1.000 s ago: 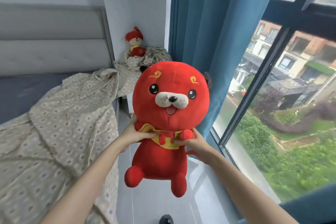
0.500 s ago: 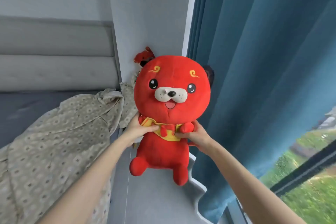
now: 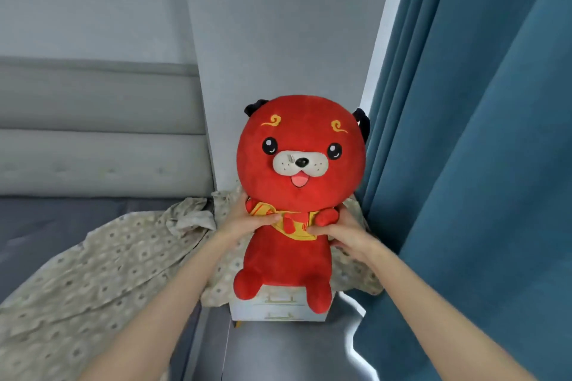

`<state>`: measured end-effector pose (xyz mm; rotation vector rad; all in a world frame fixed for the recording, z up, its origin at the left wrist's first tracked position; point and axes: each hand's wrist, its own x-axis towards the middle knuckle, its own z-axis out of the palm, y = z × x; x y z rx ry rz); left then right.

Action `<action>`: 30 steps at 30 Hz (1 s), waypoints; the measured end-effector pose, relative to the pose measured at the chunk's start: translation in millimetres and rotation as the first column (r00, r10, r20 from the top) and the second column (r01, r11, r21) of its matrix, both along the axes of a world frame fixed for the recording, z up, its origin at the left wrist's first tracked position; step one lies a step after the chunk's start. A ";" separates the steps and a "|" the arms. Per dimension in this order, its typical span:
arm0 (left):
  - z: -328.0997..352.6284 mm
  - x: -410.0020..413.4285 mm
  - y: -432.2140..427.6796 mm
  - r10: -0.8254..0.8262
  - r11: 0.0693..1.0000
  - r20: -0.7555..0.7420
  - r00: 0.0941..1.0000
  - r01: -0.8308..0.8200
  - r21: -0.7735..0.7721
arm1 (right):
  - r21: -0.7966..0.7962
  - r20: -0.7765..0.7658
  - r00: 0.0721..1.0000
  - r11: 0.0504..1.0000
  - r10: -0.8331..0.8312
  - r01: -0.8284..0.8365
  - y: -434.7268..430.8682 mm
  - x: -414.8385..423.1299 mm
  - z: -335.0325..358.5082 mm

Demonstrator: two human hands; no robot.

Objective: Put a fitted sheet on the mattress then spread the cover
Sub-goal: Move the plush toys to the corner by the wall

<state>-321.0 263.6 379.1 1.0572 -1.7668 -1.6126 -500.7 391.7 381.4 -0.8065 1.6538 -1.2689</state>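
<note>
Both arms reaching forward. Left hand (image 3: pixel 247 221) and right hand (image 3: pixel 345 237) gripping red plush toy (image 3: pixel 297 182) under its chin, fingers (image 3: pixel 318 229) curled round it. Patterned sheet (image 3: pixel 102 272) lying rumpled over mattress (image 3: pixel 46 226), 8 o'clock of fingers.

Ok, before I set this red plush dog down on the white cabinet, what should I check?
1. Grip on red plush dog toy: left hand and right hand hold its chest. Ok.
2. Toy upright, facing camera: ok.
3. Top of small white drawer cabinet free: not ok, beige patterned fabric drapes it.
4. Toy's weight resting on the cabinet: cannot tell.
5. Clearance from blue curtain at the toy's ear: cannot tell.
6. Sheet fitted on grey mattress: not ok, mostly bare.
</note>
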 end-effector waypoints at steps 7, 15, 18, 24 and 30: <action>-5.9 -100.1 -131.4 -0.079 0.996 -0.034 0.996 0.080 0.035 | 0.026 -0.020 0.994 0.993 -0.111 0.111 -125.4 -95.3 -9.7; -17.3 -198.0 -227.9 -0.145 0.989 -0.027 0.989 0.145 -0.014 | 0.061 -0.094 0.963 0.964 -0.252 0.258 -204.3 -177.3 -12.9; -31.0 -229.2 -248.4 -0.144 0.990 -0.023 0.989 0.144 0.008 | 0.084 -0.115 0.954 0.954 -0.277 0.288 -224.0 -202.1 -15.3; -60.9 -275.3 -265.6 -0.104 0.992 0.041 0.994 0.101 0.072 | 0.168 -0.091 0.972 0.959 -0.216 0.228 -249.7 -245.0 -32.4; -92.8 -300.8 -270.0 -0.022 0.998 0.216 0.976 0.009 0.059 | 0.292 -0.068 0.989 0.945 -0.133 0.148 -270.1 -277.2 -75.2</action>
